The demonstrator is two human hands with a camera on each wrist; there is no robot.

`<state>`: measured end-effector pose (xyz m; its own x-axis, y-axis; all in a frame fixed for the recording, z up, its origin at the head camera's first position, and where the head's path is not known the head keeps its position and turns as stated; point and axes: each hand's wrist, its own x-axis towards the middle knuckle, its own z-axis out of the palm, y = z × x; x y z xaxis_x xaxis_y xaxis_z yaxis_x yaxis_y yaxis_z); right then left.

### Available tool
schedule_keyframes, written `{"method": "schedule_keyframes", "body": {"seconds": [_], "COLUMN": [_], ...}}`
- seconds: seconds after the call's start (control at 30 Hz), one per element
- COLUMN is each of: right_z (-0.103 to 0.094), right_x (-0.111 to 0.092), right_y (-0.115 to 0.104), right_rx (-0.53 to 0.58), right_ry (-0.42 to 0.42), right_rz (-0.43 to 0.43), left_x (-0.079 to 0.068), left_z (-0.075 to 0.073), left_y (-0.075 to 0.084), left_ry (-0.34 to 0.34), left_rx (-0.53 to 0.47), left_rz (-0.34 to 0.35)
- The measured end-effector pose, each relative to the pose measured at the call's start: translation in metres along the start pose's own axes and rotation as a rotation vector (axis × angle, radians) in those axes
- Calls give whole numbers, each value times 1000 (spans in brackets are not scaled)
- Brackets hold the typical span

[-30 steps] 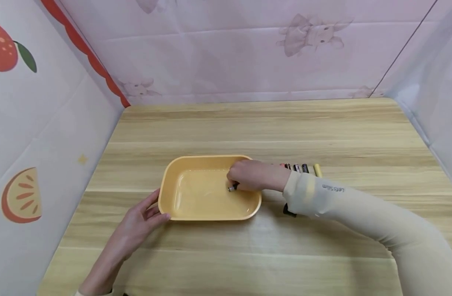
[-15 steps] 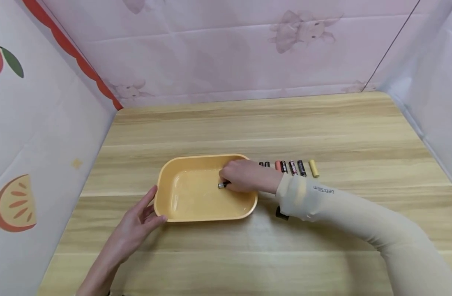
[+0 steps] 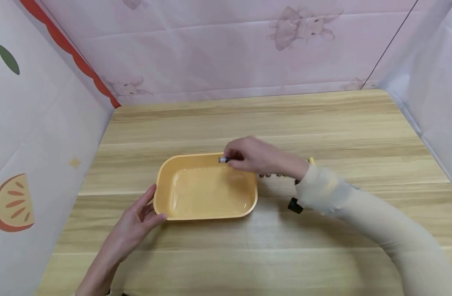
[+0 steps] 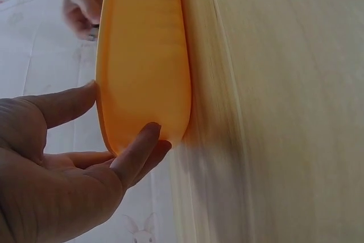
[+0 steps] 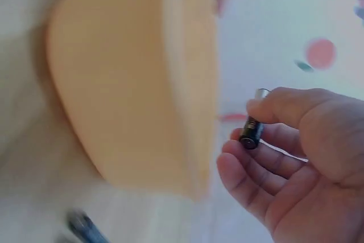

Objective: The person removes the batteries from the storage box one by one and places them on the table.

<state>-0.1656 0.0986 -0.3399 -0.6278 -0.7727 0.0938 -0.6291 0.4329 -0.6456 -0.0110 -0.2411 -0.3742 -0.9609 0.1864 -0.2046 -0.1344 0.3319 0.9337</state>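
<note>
A yellow plastic tub (image 3: 200, 193) stands on the wooden table. My left hand (image 3: 135, 222) holds its left end, thumb at the rim and other fingers against the outer wall, as the left wrist view shows. Over the tub's back right rim, my right hand (image 3: 250, 156) pinches a small black battery (image 5: 253, 126) with a silver end between thumb and fingers. The tub's floor shows bare apart from the part behind the right hand.
Right of the tub, several batteries (image 3: 268, 175) lie in a row, mostly hidden under my right forearm. The end of a yellow battery (image 3: 312, 160) shows past it. A small black object (image 3: 295, 205) shows below the right cuff. Printed cloth walls (image 3: 211, 61) border the table.
My right hand has lifted from inside the tub up to its back right rim, still pinching the battery. The forearm now covers most of the row. The left hand keeps its hold.
</note>
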Motion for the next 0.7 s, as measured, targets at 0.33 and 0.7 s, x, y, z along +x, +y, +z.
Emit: {"method": "schedule_keyframes", "body": {"seconds": [0.33,0.7], "right_z": [-75,-89], "right_x": [-66,-128], "right_y": [11,28], "right_rx": [156,22], "right_ry": [330,291], "right_rz": [281,444], "left_x": [-1,0], "left_z": [-1,-1], "left_y": [1,2], "left_ry": [-6,-4], "left_rx": [8,15], "left_rz": [-19,-8]}}
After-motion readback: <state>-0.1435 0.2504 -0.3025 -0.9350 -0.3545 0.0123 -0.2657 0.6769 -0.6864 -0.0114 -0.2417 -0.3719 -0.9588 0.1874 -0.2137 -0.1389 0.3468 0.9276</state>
